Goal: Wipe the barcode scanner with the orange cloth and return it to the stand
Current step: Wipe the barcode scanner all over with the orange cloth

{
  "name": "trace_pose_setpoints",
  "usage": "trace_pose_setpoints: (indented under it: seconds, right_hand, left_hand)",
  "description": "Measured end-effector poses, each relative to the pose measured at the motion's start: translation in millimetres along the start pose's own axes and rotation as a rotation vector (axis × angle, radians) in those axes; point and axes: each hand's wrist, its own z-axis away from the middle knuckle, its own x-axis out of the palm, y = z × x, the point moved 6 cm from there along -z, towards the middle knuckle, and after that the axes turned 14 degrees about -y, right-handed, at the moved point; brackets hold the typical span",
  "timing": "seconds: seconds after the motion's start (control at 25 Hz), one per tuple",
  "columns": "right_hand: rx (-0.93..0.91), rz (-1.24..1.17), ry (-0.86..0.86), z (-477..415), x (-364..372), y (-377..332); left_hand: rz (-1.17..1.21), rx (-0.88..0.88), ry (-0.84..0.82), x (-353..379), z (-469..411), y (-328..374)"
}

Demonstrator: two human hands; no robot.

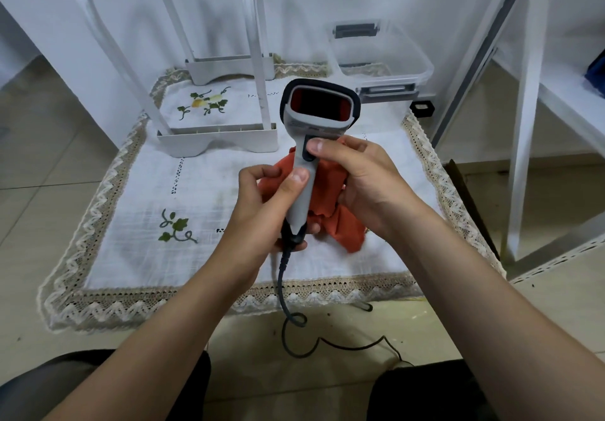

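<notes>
The left grip (262, 204) wraps the barcode scanner (302, 201) by its handle. The right grip (360, 178) presses the orange cloth (330, 191) against it, above the bench (147, 191) middle. Wiping seems underway; the head likely needs rubbing next.

Over the table (131, 257), scanner (319, 109) before the stand (216, 139).

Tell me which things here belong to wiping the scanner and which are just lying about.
In the job: barcode scanner, gripped by the left hand; orange cloth, held against its handle by the right hand; the scanner's cable.
Lying about: white rack, clear plastic box, small black object beside the box, embroidered tablecloth.
</notes>
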Motion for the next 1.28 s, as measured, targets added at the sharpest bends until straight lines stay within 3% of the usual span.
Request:
trace_pose_setpoints:
  seconds: [0.92, 1.28]
  right_hand:
    - [0.046, -0.039, -0.165, 1, 5, -2]
    - [-0.006, 0.191, -0.129, 1, -6, -10]
  left_hand:
    - [0.155, 0.007, -0.117, 1, -7, 8]
    - [0.242, -0.05, -0.18, 5, -13, 5]
